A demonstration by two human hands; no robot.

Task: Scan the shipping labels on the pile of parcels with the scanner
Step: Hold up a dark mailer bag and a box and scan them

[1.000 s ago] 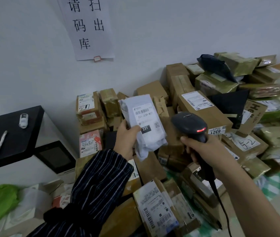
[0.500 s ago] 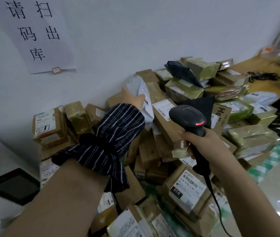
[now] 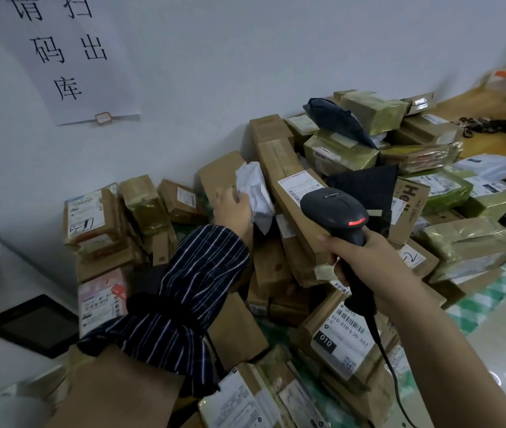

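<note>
While the right hand (image 3: pixel 365 257) clamps the barcode scanner (image 3: pixel 335 211) just right of the long cardboard box (image 3: pixel 276 163), the left hand (image 3: pixel 234 208), blurred, seems to pinch the white poly mailer (image 3: pixel 254 186) at that box's left: turn its label up, aim squarely.

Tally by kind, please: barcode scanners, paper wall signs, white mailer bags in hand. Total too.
barcode scanner, in right hand: 1
paper wall sign: 1
white mailer bag, in left hand: 1
Total: 3
</note>
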